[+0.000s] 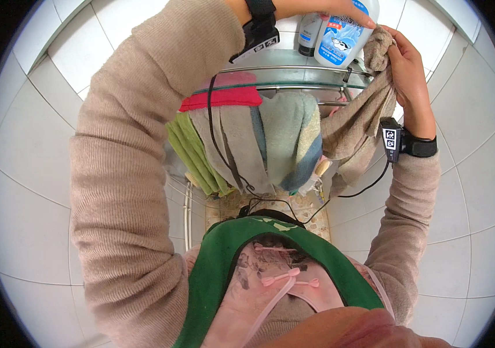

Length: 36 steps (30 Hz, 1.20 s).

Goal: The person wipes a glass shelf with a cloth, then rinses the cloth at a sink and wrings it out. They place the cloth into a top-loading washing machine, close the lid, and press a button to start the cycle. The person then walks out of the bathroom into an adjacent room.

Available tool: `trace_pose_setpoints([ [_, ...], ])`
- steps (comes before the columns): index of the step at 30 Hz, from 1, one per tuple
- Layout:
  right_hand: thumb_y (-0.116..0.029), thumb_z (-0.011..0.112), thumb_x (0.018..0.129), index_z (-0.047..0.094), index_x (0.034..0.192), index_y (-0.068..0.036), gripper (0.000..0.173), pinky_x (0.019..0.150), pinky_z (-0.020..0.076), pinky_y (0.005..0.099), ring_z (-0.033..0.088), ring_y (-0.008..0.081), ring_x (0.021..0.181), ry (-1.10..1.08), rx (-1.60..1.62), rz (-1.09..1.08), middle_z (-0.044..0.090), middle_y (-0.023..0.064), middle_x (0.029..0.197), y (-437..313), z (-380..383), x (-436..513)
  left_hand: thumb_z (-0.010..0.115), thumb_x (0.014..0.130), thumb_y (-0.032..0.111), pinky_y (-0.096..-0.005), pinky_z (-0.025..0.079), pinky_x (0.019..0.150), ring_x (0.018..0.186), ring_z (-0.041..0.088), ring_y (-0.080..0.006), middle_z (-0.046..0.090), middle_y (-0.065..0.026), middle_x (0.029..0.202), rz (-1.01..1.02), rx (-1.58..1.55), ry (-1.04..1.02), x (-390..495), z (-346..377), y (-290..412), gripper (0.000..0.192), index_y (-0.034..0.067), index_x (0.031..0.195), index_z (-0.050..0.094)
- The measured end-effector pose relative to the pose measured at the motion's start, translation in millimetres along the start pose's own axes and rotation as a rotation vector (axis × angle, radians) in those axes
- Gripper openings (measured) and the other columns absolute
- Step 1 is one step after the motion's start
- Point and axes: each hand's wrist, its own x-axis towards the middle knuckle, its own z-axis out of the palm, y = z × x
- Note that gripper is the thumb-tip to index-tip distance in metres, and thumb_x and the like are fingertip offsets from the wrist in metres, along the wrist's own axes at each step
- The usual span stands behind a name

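Observation:
At the top right my right hand [406, 65] grips a bunched beige-brown cloth [356, 113], whose loose part hangs down beside the towels. My left hand [347, 11] reaches across the top of the picture, its fingertips at a white plastic bottle [343, 37] with a blue label that bears writing. The bottle leans slightly and its top is cut off by the picture's edge. Whether the left fingers hold the bottle or only touch it cannot be told. A smaller tube with a black cap [307, 37] stands left of the bottle on the glass shelf [286, 58].
Below the shelf's metal rail [299, 67] hang a red cloth [225, 98], a green towel [195, 152], grey towels [239, 143] and a blue-green towel [289, 130]. A brush [322, 167] hangs beside them. Black cables run from both wrist devices. Tiled walls [447, 195] stand at both sides.

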Motion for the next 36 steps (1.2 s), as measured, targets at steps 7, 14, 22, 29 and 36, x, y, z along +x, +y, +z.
trace_pose_setpoints([
  [7, -0.001, 0.037, 0.092, 0.052, 0.122, 0.003, 0.033, 0.081, 0.048, 0.0244, 0.059, 0.0126, 0.092, 0.013, -0.015, -0.026, 0.06, 0.0097, 0.108, 0, 1, 4, 0.079, 0.058, 0.054, -0.0377, 0.051, 0.076, 0.088, 0.063, -0.0341, 0.063, -0.026, 0.093, 0.073, 0.199, 0.076, 9, -13, -7, 0.082, -0.011, 0.102, 0.056],
  [14, 0.002, 0.035, 0.091, 0.054, 0.121, 0.001, 0.036, 0.08, 0.0479, 0.0231, 0.059, 0.0116, 0.091, -0.02, -0.098, -0.032, 0.06, 0.0091, 0.109, -1, 5, -1, 0.078, 0.062, 0.047, -0.0384, 0.05, 0.077, 0.088, 0.062, -0.0361, 0.063, -0.026, 0.092, 0.047, 0.041, 0.212, 2, -7, -20, 0.069, -0.01, 0.096, 0.059],
  [22, -0.001, 0.036, 0.09, 0.058, 0.116, -0.003, 0.034, 0.068, 0.0447, 0.0209, 0.053, 0.0073, 0.076, -0.025, -0.156, -0.11, 0.061, 0.005, 0.093, -2, 10, -5, 0.084, 0.052, 0.044, -0.0381, 0.05, 0.077, 0.086, 0.062, -0.0358, 0.063, -0.0245, 0.091, 0.063, 0.196, 0.099, 11, -14, -30, 0.067, -0.007, 0.089, 0.062],
  [29, 0.0, 0.037, 0.089, 0.06, 0.112, -0.002, 0.032, 0.063, 0.0431, 0.0198, 0.051, 0.0055, 0.071, -0.037, -0.047, -0.087, 0.061, 0.0038, 0.088, 4, 13, -10, 0.083, 0.056, 0.04, -0.0389, 0.05, 0.077, 0.086, 0.061, -0.0367, 0.062, -0.0246, 0.091, 0.045, 0.119, 0.178, 12, 2, -39, 0.061, -0.007, 0.09, 0.061],
  [36, 0.0, 0.038, 0.09, 0.064, 0.101, -0.001, 0.028, 0.053, 0.0342, 0.0164, 0.043, 0.0008, 0.06, -0.036, -0.171, -0.028, 0.058, -0.0026, 0.077, 14, 7, -13, 0.082, 0.059, 0.036, -0.0389, 0.05, 0.081, 0.091, 0.061, -0.0379, 0.062, -0.0273, 0.095, 0.0, 0.023, 0.194, 19, 2, -45, 0.061, -0.009, 0.093, 0.059],
])
